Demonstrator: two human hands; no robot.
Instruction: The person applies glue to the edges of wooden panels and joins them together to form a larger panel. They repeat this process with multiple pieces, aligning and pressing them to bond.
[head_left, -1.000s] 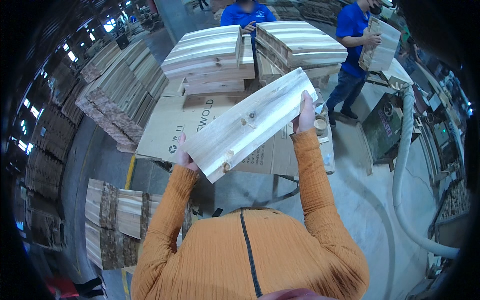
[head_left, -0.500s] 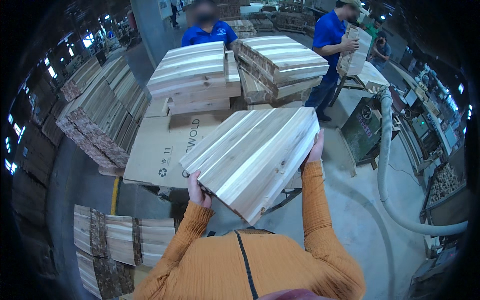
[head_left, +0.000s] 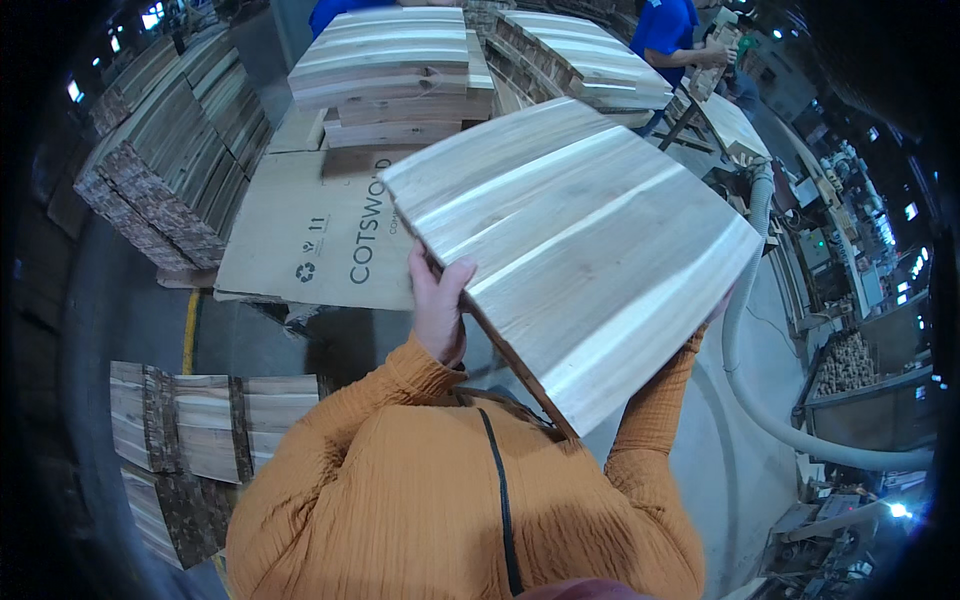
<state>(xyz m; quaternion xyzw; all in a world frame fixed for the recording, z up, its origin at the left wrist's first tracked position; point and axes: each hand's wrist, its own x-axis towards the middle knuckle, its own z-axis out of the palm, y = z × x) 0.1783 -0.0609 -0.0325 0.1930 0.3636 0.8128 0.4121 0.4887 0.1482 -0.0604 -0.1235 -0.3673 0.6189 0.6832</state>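
Left bare hand (head_left: 440,308): partly curled, thumb over the upper face, fingers going under the near-left edge of a broad, flat, pale-and-tan striped wooden panel (head_left: 585,255), gripping it.
Right bare hand (head_left: 721,304): only a sliver shows at the panel's right edge; how far it is closed, I cannot tell.
Striped panel: held tilted before the orange ribbed jacket (head_left: 400,480), nearer than the flat brown cardboard sheet (head_left: 260,230).
Handling: probably stiff, fairly heavy, smooth-faced; best taken by opposite edges.
Hard to make out: panel's underside, hidden; blue-shirted co-worker (head_left: 665,35) at upper right, head cut off.
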